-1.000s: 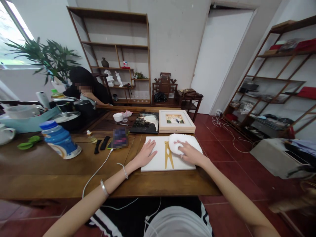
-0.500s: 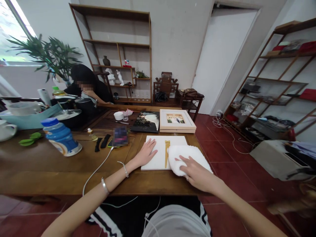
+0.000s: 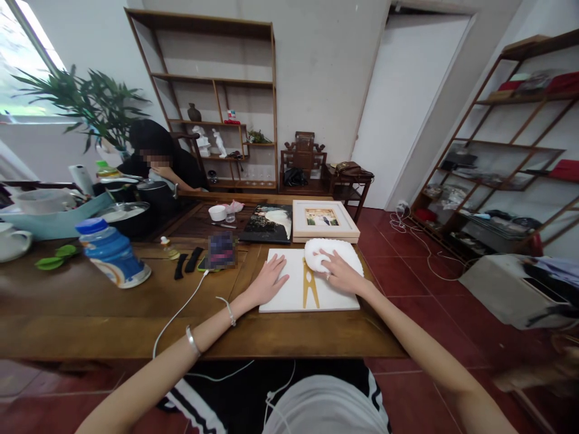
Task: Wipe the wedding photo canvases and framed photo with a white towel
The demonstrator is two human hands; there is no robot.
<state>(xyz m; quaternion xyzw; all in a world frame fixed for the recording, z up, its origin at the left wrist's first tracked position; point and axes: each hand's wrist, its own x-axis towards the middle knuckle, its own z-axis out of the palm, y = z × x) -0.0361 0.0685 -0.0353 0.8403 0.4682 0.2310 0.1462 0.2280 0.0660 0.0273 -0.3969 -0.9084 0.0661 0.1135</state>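
A white board (image 3: pixel 289 301) lies flat near the table's front edge, bearing a golden shape (image 3: pixel 310 294) with two legs spread like an upside-down V. The upper part of that shape is hidden. My left hand (image 3: pixel 268 278) rests flat on the board's left side, fingers stretched out. My right hand (image 3: pixel 341 274) holds a fluffy white cloth (image 3: pixel 316 248) against the board's upper right, its fingers over the cloth and partly sunk in the pile. The cloth covers the board's far right corner.
Behind the board lie a framed photo (image 3: pixel 337 230) and a dark picture panel (image 3: pixel 257 226). To the left are a phone-like blurred item (image 3: pixel 221 250), a white cable (image 3: pixel 174 308), two black strips, and a blue-capped bottle (image 3: pixel 111 256). A person (image 3: pixel 158 157) sits across the table.
My right hand has moved the cloth away from me, up the board, uncovering the golden shape's lower right leg and covering its top. My left hand has stayed put.
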